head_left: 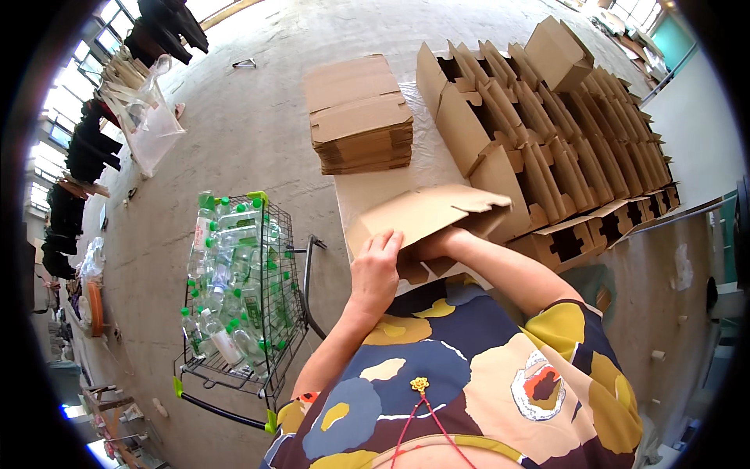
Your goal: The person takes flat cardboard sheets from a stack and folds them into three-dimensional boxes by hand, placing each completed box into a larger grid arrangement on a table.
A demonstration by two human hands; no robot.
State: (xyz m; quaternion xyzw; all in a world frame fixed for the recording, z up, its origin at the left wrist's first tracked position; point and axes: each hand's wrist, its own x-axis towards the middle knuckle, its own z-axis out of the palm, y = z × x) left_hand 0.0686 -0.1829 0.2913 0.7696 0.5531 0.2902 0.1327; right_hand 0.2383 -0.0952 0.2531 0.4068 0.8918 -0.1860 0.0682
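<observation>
A brown cardboard box (426, 205), partly folded up, is held at the near side of a table (367, 187), tilted with its opening toward me. My left hand (378, 262) grips its left edge, fingers bent over the outer panel. My right hand (439, 244) reaches inside under the upper panel; its fingers are hidden there. Beyond the box lies a neat stack of flat cardboard blanks (355, 109). To the right, several folded open cardboard boxes (500, 117) stand packed in rows, and one more box (556, 56) rests on top of them.
A black wire cart (273, 313) full of clear plastic bottles (234, 273) with green caps stands on the floor to the left. Dark clothes (164, 31) and a clear plastic bag (152, 129) are along the far left. A white panel (695, 117) borders the right.
</observation>
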